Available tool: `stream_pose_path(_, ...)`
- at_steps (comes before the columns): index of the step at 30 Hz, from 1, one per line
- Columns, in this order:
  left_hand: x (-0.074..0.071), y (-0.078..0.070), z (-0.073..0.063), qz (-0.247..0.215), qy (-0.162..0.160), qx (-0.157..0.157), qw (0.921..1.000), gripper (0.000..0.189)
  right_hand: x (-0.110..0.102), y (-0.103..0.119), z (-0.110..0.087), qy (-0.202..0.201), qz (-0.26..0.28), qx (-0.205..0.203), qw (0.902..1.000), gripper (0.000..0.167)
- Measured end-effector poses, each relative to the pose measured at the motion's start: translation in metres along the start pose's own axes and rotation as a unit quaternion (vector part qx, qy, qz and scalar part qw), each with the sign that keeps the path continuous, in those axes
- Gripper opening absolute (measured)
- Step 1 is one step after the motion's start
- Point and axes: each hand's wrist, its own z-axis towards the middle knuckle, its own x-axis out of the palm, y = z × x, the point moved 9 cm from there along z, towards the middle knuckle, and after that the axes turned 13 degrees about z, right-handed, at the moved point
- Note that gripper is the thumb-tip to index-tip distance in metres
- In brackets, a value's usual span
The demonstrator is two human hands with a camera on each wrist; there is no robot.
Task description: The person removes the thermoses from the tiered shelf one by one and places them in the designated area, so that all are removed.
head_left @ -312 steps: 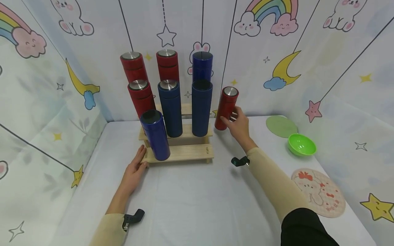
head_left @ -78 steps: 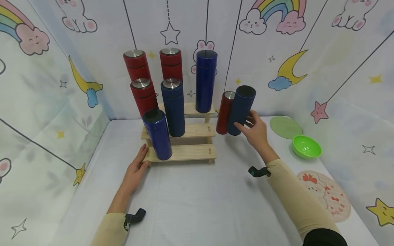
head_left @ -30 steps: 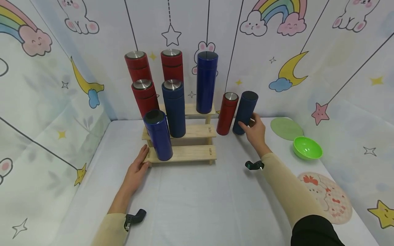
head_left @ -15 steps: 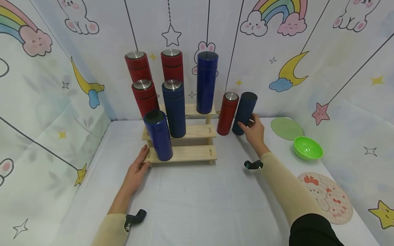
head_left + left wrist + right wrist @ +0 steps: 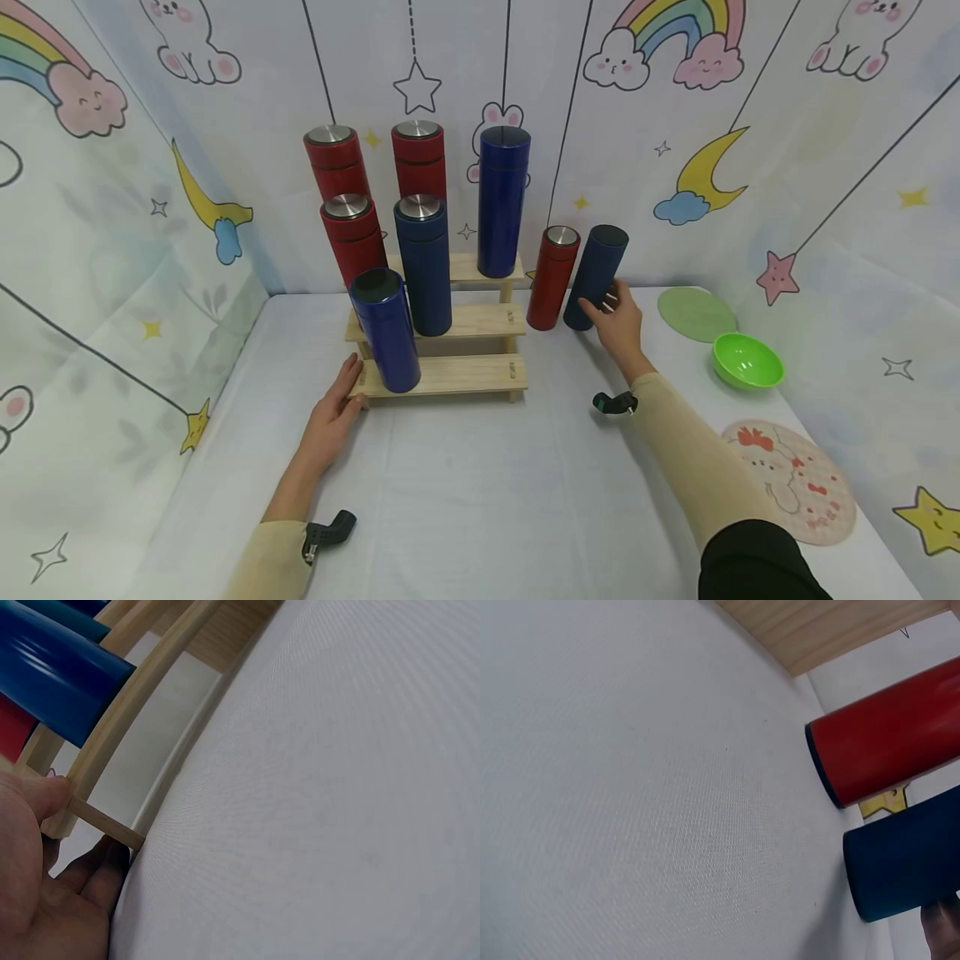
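My right hand holds a dark blue thermos low on its body, thumb on one side and fingers on the other. The thermos stands on the white table beside a red thermos with a steel lid. In the right wrist view, both bases sit at the cloth with a narrow gap between them. My left hand grips the left end of a three-tier wooden rack, thumb on the lowest shelf and fingers around the leg. That shelf bears a glossy blue thermos at its left.
On the middle shelf stand a red thermos and a dark blue thermos. Two red ones and a glossy blue thermos occupy the top shelf. To the right lie a green mat, a green bowl and a pink mat.
My right hand has let go of the red thermos on the table and moved the dark blue thermos there from the middle shelf's right end. The last second shows hardly any movement. My left hand stays put.
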Motion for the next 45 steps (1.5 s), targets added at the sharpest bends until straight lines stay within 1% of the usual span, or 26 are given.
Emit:
stream_pose_path(6, -0.001, 0.0, -0.001, 0.0, -0.001, 0.001, 1.0, 0.057, 0.001, -0.003, -0.002, 0.002, 0.003, -0.005, 1.0, 0.076)
stream_pose_path(10, -0.001, 0.001, -0.001, 0.001, -0.002, 0.004, 1.0, 0.057, 0.0, 0.001, -0.004, -0.006, -0.025, -0.011, 0.9996, 0.077)
stream_pose_path(12, -0.001, 0.001, -0.001, 0.0, -0.002, 0.005, 1.0, 0.057, -0.002, 0.008, -0.006, -0.021, -0.039, -0.026, 0.9987, 0.078)
stream_pose_path(15, -0.001, 0.002, -0.001, -0.003, -0.004, 0.004, 1.0, 0.057, -0.006, 0.025, -0.01, -0.049, -0.052, -0.067, 0.9952, 0.078)
stream_pose_path(17, -0.001, 0.002, 0.0, -0.005, -0.004, 0.005, 1.0, 0.057, -0.009, 0.037, -0.012, -0.06, -0.055, -0.092, 0.9924, 0.077)
stream_pose_path(19, -0.001, 0.002, 0.0, -0.005, -0.005, 0.006, 1.0, 0.057, -0.011, 0.046, -0.014, -0.064, -0.061, -0.11, 0.99, 0.074)
stream_pose_path(22, -0.001, 0.002, 0.0, -0.005, -0.005, 0.007, 1.0, 0.056, -0.014, 0.055, -0.019, -0.064, -0.062, -0.123, 0.9884, 0.07)
stream_pose_path(25, 0.0, 0.002, 0.0, -0.008, -0.004, 0.005, 1.0, 0.057, -0.018, 0.064, -0.023, -0.065, -0.048, -0.137, 0.9873, 0.066)
stream_pose_path(28, 0.0, 0.002, 0.0, -0.01, -0.003, 0.005, 0.9999, 0.057, -0.018, 0.077, -0.027, -0.061, -0.027, -0.155, 0.9857, 0.061)
stream_pose_path(31, 0.0, 0.002, -0.001, -0.01, -0.003, 0.006, 0.9999, 0.057, -0.012, 0.093, -0.032, -0.044, -0.003, -0.169, 0.9846, 0.056)
stream_pose_path(35, 0.0, 0.001, -0.001, -0.008, -0.003, 0.006, 0.9999, 0.057, 0.001, 0.118, -0.041, -0.013, 0.015, -0.179, 0.9836, 0.052)
stream_pose_path(38, 0.0, 0.001, -0.001, -0.007, -0.003, 0.007, 0.9999, 0.057, 0.012, 0.136, -0.048, 0.002, 0.014, -0.187, 0.9824, 0.05)
stream_pose_path(41, 0.0, 0.001, -0.001, -0.003, -0.002, 0.005, 1.0, 0.057, 0.023, 0.153, -0.056, 0.013, 0.011, -0.198, 0.98, 0.049)
stream_pose_path(45, 0.0, 0.001, -0.001, 0.001, -0.002, 0.002, 1.0, 0.057, 0.04, 0.172, -0.065, 0.042, 0.023, -0.213, 0.9759, 0.046)
